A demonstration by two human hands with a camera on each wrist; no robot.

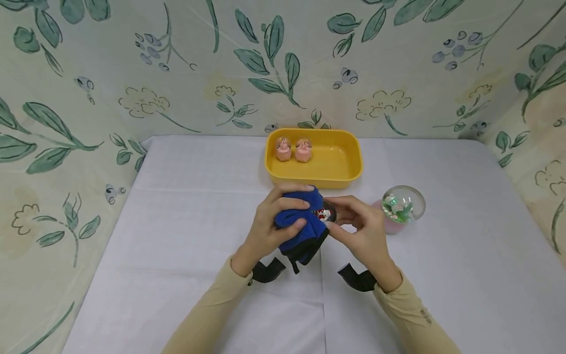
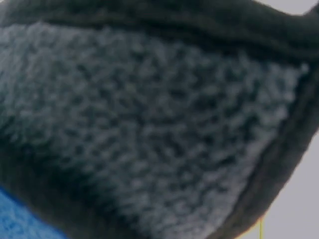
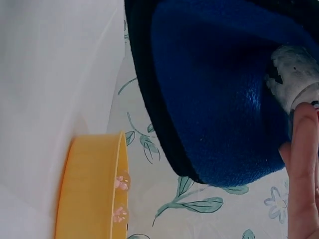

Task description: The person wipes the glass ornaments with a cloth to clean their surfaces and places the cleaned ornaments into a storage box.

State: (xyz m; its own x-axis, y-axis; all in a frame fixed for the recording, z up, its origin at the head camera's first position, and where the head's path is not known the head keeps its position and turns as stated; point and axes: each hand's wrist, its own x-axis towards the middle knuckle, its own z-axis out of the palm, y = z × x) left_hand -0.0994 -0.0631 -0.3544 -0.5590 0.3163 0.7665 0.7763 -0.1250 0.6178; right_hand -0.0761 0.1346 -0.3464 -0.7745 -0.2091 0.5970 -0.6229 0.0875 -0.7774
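In the head view my left hand (image 1: 271, 219) grips a folded blue cloth (image 1: 305, 228) with black edging, thumb and fingers on its outer side. The cloth wraps partly around a small snow globe (image 1: 325, 213) with a red-and-white figure. My right hand (image 1: 364, 233) pinches that globe from the right, by the cloth's edge. The right wrist view shows the globe's whitish end (image 3: 294, 74) against the blue cloth, a finger touching it. Dark grey fleece of the cloth (image 2: 149, 124) fills most of the left wrist view, so the left fingers are hidden there.
Behind the hands stands a yellow tray (image 1: 314, 182) with two small pink globe ornaments (image 1: 294, 152) at its left. Right of my right hand is a larger snow globe (image 1: 403, 206) on a pink base. A white cloth (image 1: 185, 196) covers the table; patterned fabric (image 1: 185, 64) hangs behind.
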